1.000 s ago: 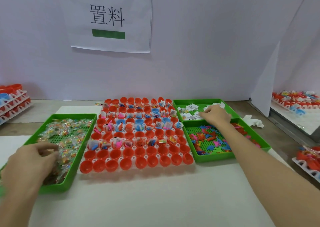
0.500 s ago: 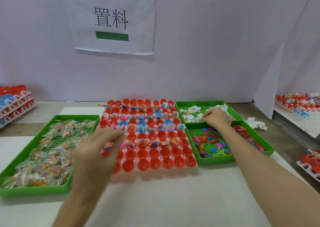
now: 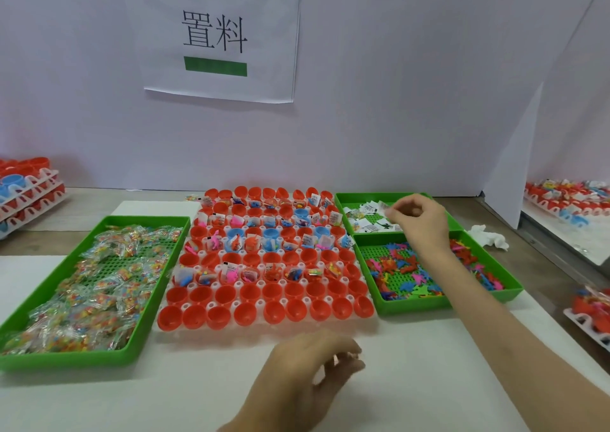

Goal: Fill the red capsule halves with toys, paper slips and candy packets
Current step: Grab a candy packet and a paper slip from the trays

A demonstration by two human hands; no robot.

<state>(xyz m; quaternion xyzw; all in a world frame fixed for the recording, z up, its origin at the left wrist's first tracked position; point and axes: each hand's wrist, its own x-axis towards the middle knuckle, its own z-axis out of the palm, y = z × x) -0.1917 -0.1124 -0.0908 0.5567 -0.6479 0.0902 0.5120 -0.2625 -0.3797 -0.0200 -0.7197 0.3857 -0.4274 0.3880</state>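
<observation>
Your right hand (image 3: pixel 419 220) pinched among paper slips (image 3: pixel 369 207), hold unclear; left hand (image 3: pixel 307 372) curled, load unclear | risk: clinging slips could double-fill 1 red capsule half (image 3: pixel 274 311)

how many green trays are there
3 green trays: one left of the red capsule halves, holding candy packets; one far right, paper slips; one near right, toys.
</observation>
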